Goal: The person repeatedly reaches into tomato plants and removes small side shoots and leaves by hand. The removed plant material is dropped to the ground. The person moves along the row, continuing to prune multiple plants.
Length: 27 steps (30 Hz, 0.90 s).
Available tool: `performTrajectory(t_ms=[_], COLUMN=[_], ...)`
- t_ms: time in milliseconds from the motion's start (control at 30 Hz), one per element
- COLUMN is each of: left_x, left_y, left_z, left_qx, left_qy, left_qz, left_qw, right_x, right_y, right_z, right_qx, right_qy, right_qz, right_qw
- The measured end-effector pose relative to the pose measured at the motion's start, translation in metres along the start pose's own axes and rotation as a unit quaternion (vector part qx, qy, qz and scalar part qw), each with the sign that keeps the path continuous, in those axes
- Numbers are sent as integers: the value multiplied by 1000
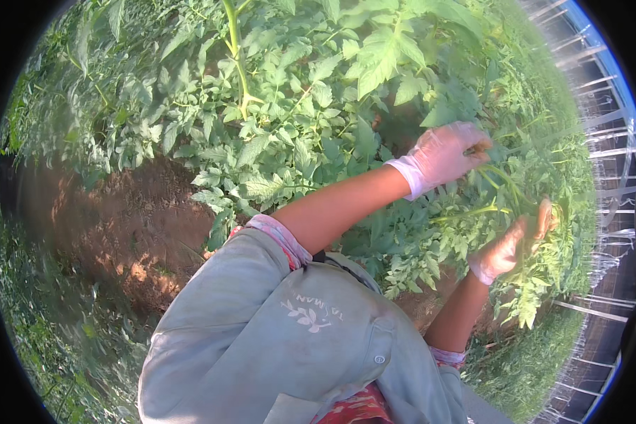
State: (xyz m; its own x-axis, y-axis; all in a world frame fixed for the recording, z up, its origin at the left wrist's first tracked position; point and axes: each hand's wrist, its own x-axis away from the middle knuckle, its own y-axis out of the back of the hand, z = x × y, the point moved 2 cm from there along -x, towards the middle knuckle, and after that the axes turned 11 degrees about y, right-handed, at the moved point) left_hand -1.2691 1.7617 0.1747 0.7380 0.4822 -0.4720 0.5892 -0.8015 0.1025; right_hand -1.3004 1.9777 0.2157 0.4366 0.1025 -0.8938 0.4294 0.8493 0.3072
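Both hands wear thin, translucent gloves. My left hand (pixel 442 153) reaches to the upper right, its fingers curled and the tips close together at the upper end of a green tomato stem (pixel 501 177). Lower and farther right, my right hand (pixel 514 241) is raised beside the same plant, thumb and fingers around leafy growth; its grip is partly hidden. Another pale green stem (pixel 469 213) runs between the hands. Tomato leaves (pixel 527 302) hang below my right hand.
Dense tomato foliage (pixel 297 122) fills the upper view, with a thick upright stem (pixel 236 50) close by. Bare brown soil (pixel 143 228) lies at left, more plants (pixel 58 328) beyond. White strings or strips (pixel 609 153) line the right edge.
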Motion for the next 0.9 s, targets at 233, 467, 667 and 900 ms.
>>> performTrajectory(t_ms=[233,467,667,900], left_x=[-25,45,95,135], left_y=[137,140,159,208], left_z=[114,142,130,120], left_qx=[-37,-673,-619,-563], left_qy=[178,125,117,123], left_qz=[-303,158,138,100], left_qw=[935,711,764,811], right_x=[48,28,63,110], right_y=[-26,-205,-358,-384], right_z=[98,118,79,60], right_qx=[-90,-145,161,179], right_qy=[315,-40,6,81], right_qz=[184,536,671,604], right_qw=[927,831,724,773])
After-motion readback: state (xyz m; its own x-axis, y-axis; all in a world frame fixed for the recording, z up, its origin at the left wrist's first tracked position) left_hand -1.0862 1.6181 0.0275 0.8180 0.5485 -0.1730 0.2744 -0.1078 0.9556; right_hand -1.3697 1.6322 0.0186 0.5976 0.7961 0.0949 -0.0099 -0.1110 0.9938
